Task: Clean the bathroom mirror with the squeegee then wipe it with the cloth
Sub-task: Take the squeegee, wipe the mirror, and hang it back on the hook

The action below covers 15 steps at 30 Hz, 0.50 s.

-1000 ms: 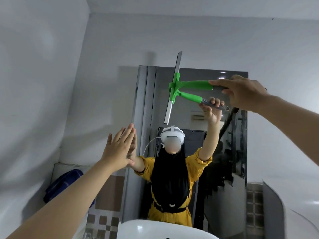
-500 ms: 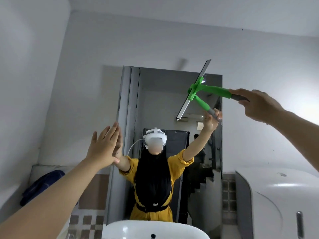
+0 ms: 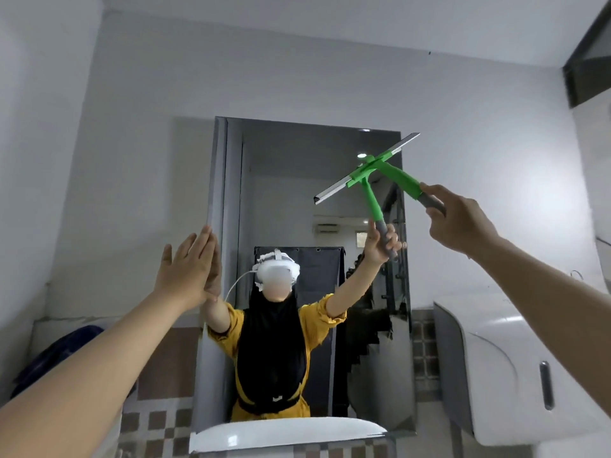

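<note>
1. Right hand (image 3: 461, 223), upper right of frame, grip closed around the green squeegee (image 3: 390, 173), blade tilted against the mirror (image 3: 281, 193) top right
2. Left hand (image 3: 188, 269), fingers spread flat, touches the mirror's left edge

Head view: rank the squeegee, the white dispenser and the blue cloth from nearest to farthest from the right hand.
1. Squeegee: held in the right hand, upper right.
2. White dispenser: lower right, below that arm.
3. Blue cloth: far left, beyond the left hand.

The squeegee (image 3: 390, 175) in the right hand (image 3: 461, 223) is bright green, grey at the grip, with a silvery blade. Brown-and-white checked tiles (image 3: 155, 424) run below the left hand (image 3: 188, 272), beside something dark blue (image 3: 62, 352).
</note>
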Each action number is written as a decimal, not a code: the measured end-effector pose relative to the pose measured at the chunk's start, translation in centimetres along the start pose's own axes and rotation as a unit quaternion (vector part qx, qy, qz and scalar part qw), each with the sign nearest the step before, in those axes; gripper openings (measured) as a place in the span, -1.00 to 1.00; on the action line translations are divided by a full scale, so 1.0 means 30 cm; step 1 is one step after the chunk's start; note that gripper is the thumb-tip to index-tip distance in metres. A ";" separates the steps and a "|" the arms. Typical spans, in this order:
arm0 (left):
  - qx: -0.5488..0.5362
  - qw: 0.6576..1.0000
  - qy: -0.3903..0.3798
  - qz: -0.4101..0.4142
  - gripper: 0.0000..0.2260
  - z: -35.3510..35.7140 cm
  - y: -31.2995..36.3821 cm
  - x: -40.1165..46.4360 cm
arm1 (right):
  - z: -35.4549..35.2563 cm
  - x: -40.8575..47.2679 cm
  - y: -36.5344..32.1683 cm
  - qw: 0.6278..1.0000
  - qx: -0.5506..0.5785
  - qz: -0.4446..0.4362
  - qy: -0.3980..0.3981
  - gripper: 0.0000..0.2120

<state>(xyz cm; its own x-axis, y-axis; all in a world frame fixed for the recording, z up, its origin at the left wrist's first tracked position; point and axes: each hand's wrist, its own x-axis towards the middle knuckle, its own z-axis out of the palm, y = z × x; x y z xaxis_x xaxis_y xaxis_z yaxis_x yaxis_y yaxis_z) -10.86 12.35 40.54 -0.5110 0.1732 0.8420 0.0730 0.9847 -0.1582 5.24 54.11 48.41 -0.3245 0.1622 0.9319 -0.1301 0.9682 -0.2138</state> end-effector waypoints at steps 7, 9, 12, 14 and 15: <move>0.009 1.000 0.007 0.003 -0.07 -0.029 0.010 -0.013 | 0.087 -0.064 -0.043 0.995 0.094 0.017 0.015 -0.55; -0.046 0.999 0.007 0.008 -0.06 -0.036 0.002 -0.017 | 0.108 -0.083 -0.068 0.994 0.108 0.023 0.013 -0.56; -0.103 0.995 -0.007 0.012 0.01 -0.050 0.001 -0.022 | 0.132 -0.109 -0.102 0.993 0.114 0.026 0.013 -0.58; -0.095 0.995 -0.007 0.011 0.02 -0.054 0.001 -0.019 | 0.139 -0.122 -0.132 0.993 0.117 0.025 0.008 -0.60; -0.095 0.995 -0.007 0.012 0.02 -0.055 0.001 -0.019 | 0.141 -0.128 -0.148 0.992 0.119 0.027 0.005 -0.61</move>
<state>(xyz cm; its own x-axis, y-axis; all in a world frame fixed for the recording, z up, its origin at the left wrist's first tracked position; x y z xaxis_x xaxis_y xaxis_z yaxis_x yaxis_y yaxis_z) -9.17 12.33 40.89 -0.5183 0.1970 0.8322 0.2447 0.9666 -0.0764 3.09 48.38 44.55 -0.3272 0.2159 0.9200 -0.3312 0.8856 -0.3256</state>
